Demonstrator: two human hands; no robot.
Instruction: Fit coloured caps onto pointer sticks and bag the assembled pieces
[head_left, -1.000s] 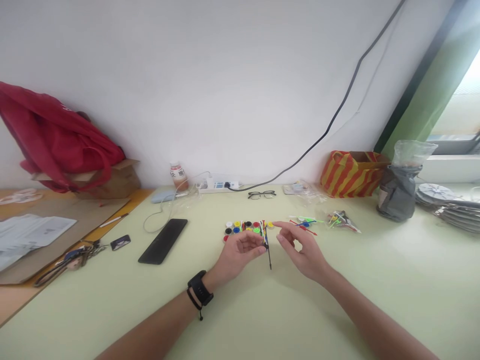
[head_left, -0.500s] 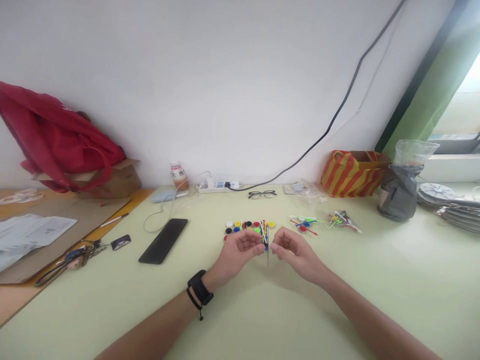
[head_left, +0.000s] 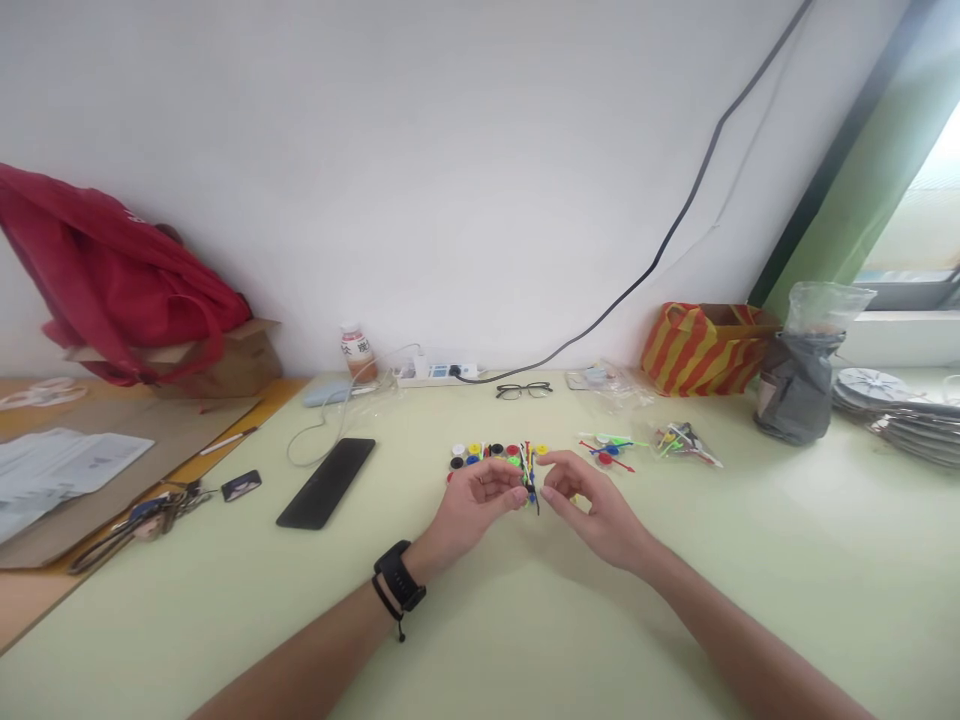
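Note:
My left hand (head_left: 480, 500), a black watch (head_left: 401, 577) on its wrist, is closed in a pinch on a small black arrow spinner (head_left: 537, 500). Its base is mostly hidden by the fingertips. Just to the right, my right hand (head_left: 592, 505) has thumb and index finger apart, with nothing visible between them. Behind the hands lie several round plastic bases in red, blue, yellow, white, black and green, such as a white base (head_left: 459, 452). Loose coloured arrows (head_left: 528, 455) lie among them, partly covered by my fingers.
Assembled spinners (head_left: 607, 452) and a clear bag of coloured parts (head_left: 684, 440) lie to the right. Glasses (head_left: 523, 390) and a power strip (head_left: 439, 374) are at the back. A black phone (head_left: 326, 483) lies left; a striped bag (head_left: 709, 350) stands back right.
The arrow stood nearly upright between my hands and now shows shorter and tilted. My right thumb and index finger have spread apart; the left hand has stayed put.

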